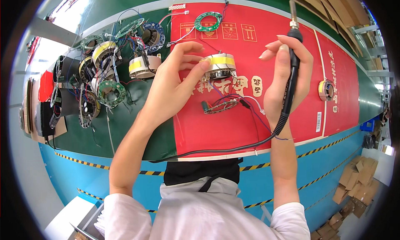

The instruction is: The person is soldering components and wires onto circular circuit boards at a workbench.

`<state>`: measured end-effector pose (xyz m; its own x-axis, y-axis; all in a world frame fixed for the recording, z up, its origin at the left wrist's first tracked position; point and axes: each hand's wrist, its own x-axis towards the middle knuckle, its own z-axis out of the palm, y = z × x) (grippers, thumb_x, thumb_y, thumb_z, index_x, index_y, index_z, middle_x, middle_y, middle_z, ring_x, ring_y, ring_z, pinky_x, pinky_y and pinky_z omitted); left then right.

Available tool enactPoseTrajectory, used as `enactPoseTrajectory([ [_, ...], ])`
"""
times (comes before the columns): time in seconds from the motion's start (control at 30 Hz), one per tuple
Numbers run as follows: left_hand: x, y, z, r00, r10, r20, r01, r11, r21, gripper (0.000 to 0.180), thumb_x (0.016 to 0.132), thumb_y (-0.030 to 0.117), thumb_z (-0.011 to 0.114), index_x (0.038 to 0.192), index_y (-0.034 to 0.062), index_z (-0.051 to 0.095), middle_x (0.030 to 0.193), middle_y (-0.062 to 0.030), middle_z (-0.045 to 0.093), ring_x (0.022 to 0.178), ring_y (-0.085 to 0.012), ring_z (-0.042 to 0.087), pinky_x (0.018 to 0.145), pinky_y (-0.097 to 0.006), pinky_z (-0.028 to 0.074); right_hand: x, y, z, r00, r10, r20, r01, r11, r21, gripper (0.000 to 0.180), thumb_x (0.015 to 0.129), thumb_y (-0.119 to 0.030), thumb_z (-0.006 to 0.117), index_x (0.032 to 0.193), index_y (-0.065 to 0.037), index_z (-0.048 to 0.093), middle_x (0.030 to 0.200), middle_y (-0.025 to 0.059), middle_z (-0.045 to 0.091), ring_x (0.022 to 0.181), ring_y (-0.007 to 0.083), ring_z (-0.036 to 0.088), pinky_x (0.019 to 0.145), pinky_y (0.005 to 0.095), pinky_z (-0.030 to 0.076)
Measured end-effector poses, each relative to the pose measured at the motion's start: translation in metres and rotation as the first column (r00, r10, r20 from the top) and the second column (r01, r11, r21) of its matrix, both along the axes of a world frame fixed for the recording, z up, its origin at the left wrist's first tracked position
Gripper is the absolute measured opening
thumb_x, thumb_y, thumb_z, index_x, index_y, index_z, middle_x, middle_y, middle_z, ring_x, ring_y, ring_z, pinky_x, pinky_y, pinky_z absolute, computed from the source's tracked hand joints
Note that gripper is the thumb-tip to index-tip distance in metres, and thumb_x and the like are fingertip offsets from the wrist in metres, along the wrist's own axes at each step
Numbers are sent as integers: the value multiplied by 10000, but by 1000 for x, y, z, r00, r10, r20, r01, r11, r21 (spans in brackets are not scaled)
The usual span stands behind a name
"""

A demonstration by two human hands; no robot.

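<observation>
My left hand grips the near left side of a round white motor part with yellow tape round its rim, thumb and fingers against its edge. The part sits on a red printed cardboard sheet. Wires run from it to a ring-shaped circuit board just nearer to me, with blue, white and black leads. In my right hand is a black-handled soldering iron, its metal tip pointing up and away from the motor part. The iron's cable curves down to the table's front edge.
On the left, green table, several similar motor parts and ring boards lie heaped with loose wires. A green ring board lies at the back of the cardboard. One small taped ring part stands at the right. Flattened boxes lie on the floor.
</observation>
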<state>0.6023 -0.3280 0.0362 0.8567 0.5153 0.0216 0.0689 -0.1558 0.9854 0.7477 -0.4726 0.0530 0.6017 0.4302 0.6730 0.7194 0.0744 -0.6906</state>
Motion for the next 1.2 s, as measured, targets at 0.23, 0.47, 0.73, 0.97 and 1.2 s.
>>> enactPoseTrajectory([
  [0.23, -2, 4, 1, 999, 25, -24, -23, 995, 94, 229, 976, 110, 602, 1165, -8, 548, 1120, -69, 638, 1013, -136, 636, 887, -276, 502, 1, 9, -10, 999, 49, -8, -49, 999, 4, 191, 941, -129, 655, 1098, -33, 604, 956, 78, 642, 787, 138, 647, 656, 242, 499],
  [0.47, -1, 3, -6, 996, 83, 16, -84, 986, 144, 256, 953, 170, 643, 1063, -38, 541, 959, -119, 636, 844, -177, 642, 711, -301, 527, -4, 13, -18, 971, 231, -58, -237, 961, -143, 372, 843, -138, 778, 1149, -45, 588, 976, 79, 652, 754, 120, 623, 622, 248, 504],
  [0.73, -4, 4, 5, 990, 121, 79, -138, 951, 277, 146, 907, 94, 662, 982, -5, 584, 903, -100, 610, 794, -215, 622, 708, -321, 521, 0, 15, -21, 981, 196, -1, -190, 946, -264, 356, 876, -165, 744, 1168, -54, 574, 970, 120, 665, 819, 158, 656, 666, 260, 524],
  [0.97, -8, -1, 9, 933, -358, 50, 191, 605, 773, 219, 753, 43, 738, 967, 90, 726, 1063, -23, 631, 1008, -272, 520, 862, -374, 486, 5, 9, -13, 989, 144, -17, -145, 986, -85, 211, 969, -171, 637, 1135, -47, 595, 981, 112, 668, 924, 167, 669, 760, 259, 532],
  [1.2, -8, -10, 3, 933, -360, 27, 192, 557, 808, 189, 745, 78, 757, 928, 76, 712, 960, -17, 636, 941, -253, 530, 824, -364, 478, 12, -16, 34, 1000, -18, -10, 14, 958, -287, 196, 1022, -145, 513, 1146, -21, 600, 1048, 105, 691, 947, 149, 648, 883, 276, 496],
])
